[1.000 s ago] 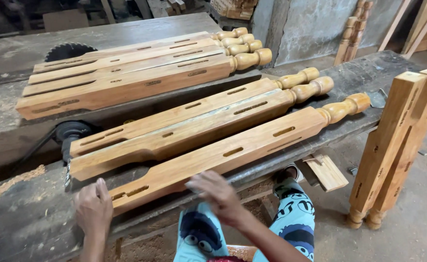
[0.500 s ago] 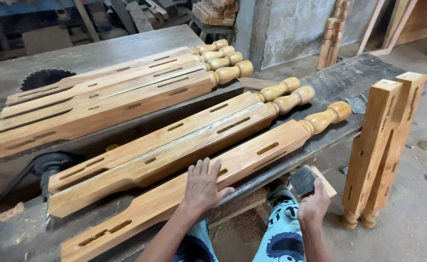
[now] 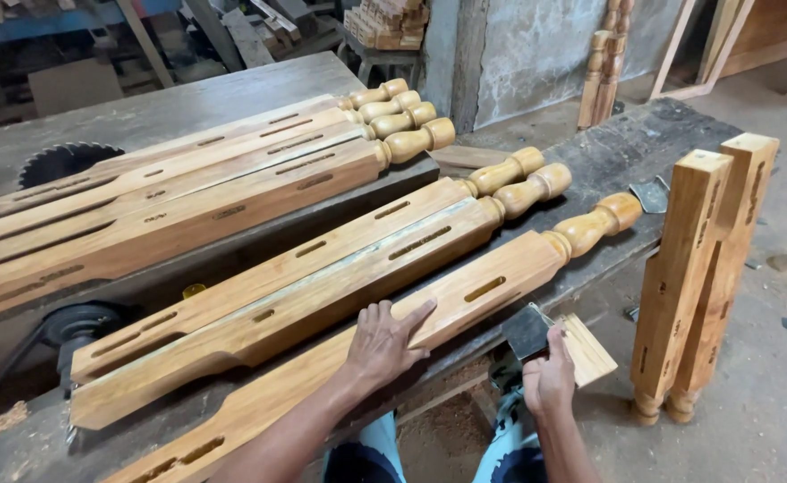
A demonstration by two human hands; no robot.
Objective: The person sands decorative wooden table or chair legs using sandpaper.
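Head view: left hand is pressing flat, fingers spread, on a heavy, stiff turned wooden leg; right hand is clamping a thin metal scraper.

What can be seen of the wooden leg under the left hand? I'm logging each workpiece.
The nearest wooden leg is honey-coloured and smooth, with a long square shaft cut with slot mortises and a turned, bulbous end toward the right. It lies flat along the front edge of the dark workbench, beside two similar legs. The left hand rests palm-down on it.
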